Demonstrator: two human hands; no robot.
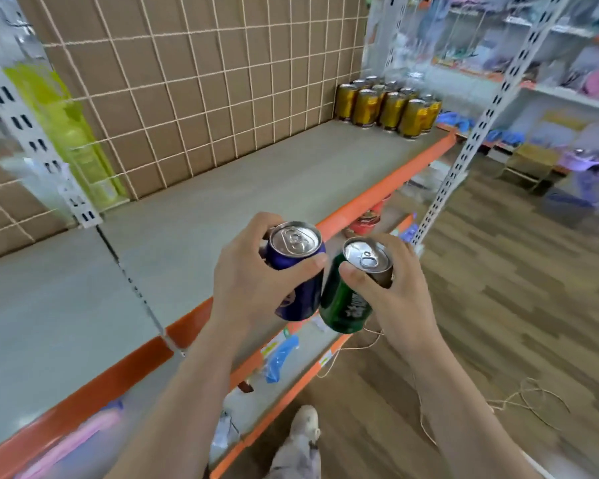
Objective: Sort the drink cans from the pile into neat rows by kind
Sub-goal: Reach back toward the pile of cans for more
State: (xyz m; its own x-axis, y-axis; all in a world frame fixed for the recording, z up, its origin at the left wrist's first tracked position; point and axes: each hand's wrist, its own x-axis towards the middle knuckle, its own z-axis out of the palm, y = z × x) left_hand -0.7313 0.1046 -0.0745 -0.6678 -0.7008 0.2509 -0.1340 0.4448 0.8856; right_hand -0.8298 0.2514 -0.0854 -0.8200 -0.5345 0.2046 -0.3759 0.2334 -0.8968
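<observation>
Left hand, fingers curled, holds a blue aluminium can. Right hand, at three o'clock, grips a green aluminium can.

A blue can and a green can, both unopened and tilted, sit side by side in the near middle. Gold cans stand upright in rows at the shelf's far right.

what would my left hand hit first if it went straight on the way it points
The way looks free over the shelf; the left hand with its blue can would probably first reach the gold cans or mesh wall, depth unclear.
</observation>
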